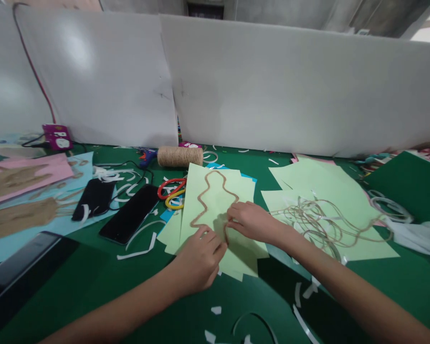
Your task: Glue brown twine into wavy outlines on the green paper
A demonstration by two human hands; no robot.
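A thin brown twine lies on a pale green paper sheet, bent into a wavy outline with a rounded top. My left hand is closed at the outline's lower left, its fingertips pressed on the twine against the paper. On the right side of the outline, my right hand pinches the twine between thumb and fingers. The fingers partly hide the lower end of the outline. A loose tangle of twine rests on more green sheets to the right.
Behind the paper lies a twine spool. Red- and yellow-handled scissors and a black phone are left of it. White strips litter the green table. White panels stand at the back.
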